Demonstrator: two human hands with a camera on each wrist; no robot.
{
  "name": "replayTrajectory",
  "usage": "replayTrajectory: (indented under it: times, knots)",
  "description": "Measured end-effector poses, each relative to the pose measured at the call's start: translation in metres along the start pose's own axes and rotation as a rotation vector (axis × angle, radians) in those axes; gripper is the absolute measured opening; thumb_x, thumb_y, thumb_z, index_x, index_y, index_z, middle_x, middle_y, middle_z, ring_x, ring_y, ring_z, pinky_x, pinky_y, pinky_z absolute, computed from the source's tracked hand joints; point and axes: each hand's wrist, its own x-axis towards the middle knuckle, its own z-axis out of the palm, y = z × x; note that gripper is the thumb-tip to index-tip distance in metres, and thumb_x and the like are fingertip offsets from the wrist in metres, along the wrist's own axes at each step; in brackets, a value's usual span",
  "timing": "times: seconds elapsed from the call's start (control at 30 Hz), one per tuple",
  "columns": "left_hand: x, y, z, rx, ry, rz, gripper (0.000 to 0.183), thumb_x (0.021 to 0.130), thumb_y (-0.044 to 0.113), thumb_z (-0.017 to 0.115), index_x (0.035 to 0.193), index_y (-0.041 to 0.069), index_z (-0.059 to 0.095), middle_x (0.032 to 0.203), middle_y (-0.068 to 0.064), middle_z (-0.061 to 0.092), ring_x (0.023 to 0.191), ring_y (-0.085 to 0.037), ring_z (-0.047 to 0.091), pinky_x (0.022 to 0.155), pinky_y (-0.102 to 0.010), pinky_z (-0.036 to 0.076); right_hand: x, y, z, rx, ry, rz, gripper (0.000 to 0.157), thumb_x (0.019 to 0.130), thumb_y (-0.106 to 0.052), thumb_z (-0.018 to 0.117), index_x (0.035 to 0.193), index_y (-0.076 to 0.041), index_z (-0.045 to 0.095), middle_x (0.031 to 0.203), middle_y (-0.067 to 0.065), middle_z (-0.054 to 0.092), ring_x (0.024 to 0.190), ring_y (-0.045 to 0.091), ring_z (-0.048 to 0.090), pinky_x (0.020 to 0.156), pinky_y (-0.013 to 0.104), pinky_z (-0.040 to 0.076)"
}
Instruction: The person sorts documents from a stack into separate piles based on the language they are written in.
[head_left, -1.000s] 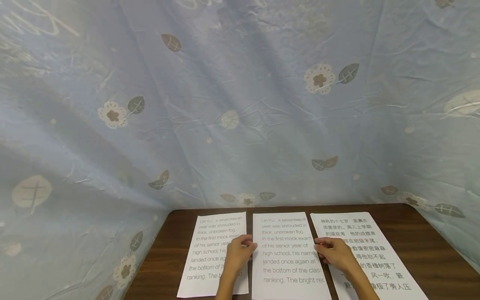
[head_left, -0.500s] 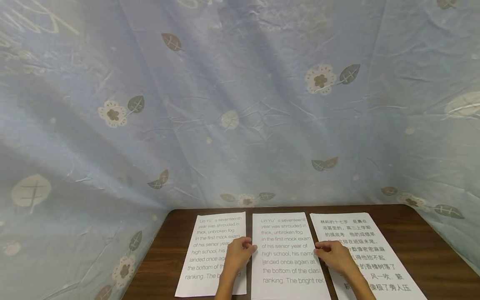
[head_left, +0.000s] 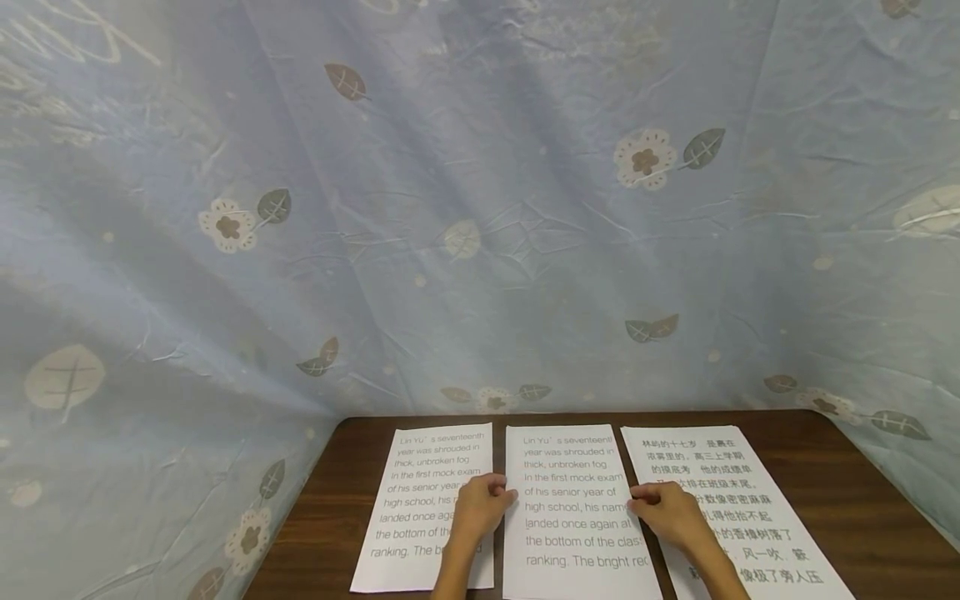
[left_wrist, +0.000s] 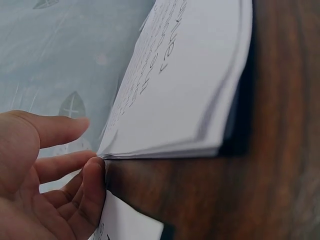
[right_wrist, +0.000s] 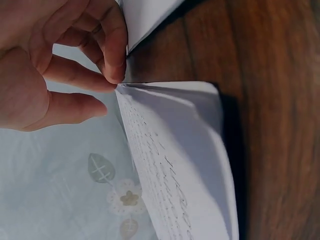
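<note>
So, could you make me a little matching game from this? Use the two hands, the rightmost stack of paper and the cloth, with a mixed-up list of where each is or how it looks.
Things:
1. left hand
2. cloth
3. right hand
4. rightmost paper stack

Places and looks:
A. printed with Chinese characters
B. at the right edge of the middle paper stack
C. at the left edge of that middle stack
D. pale blue with leaves and flowers

Right pairs: 1-C, 2-D, 3-B, 4-A
</note>
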Motion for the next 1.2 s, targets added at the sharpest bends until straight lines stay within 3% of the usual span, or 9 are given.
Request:
replayTrajectory:
  times: [0.23, 0.5, 0.77, 1.2]
  knots:
    - [0.001, 0.003, 0.002, -0.031, 0.038, 0.027, 0.032, 0.083, 0.019, 0.076, 0.111, 0.006, 0.072, 0.079, 0.007, 0.064, 0.069, -0.006, 0.058, 0.058, -0.020, 0.050, 0.000, -0.004, -0.001, 0.073, 0.030, -0.011, 0.033, 0.084, -0.014, 0.073, 0.115, -0.002, 0.071, 0.091, 0.001, 0.070, 0.080, 0.015, 0.064, 0.063, 0.030, 0.055]
    - [0.001, 0.003, 0.005, -0.073, 0.077, 0.064, 0.031, 0.081, 0.011, 0.076, 0.111, 0.007, 0.072, 0.083, 0.005, 0.066, 0.069, -0.005, 0.060, 0.057, -0.019, 0.052, -0.003, -0.009, -0.001, 0.225, 0.017, 0.025, 0.041, 0.082, -0.007, 0.074, 0.121, 0.003, 0.066, 0.094, 0.008, 0.066, 0.080, 0.017, 0.067, 0.063, 0.033, 0.061]
    - [0.001, 0.003, 0.007, -0.093, 0.102, 0.060, 0.030, 0.081, 0.006, 0.074, 0.111, 0.010, 0.073, 0.084, 0.005, 0.066, 0.069, -0.006, 0.061, 0.058, -0.019, 0.051, -0.004, -0.011, -0.002, 0.241, 0.018, 0.044, 0.040, 0.083, -0.006, 0.073, 0.122, 0.001, 0.066, 0.096, 0.009, 0.066, 0.079, 0.016, 0.066, 0.064, 0.032, 0.061]
    - [0.001, 0.006, 0.002, -0.143, 0.077, 0.049, 0.032, 0.082, 0.004, 0.073, 0.114, 0.006, 0.071, 0.086, 0.001, 0.067, 0.065, -0.008, 0.062, 0.052, -0.019, 0.052, -0.004, -0.012, -0.006, 0.254, 0.018, 0.035, 0.041, 0.085, -0.007, 0.072, 0.125, 0.000, 0.065, 0.097, 0.009, 0.065, 0.079, 0.017, 0.065, 0.062, 0.032, 0.060]
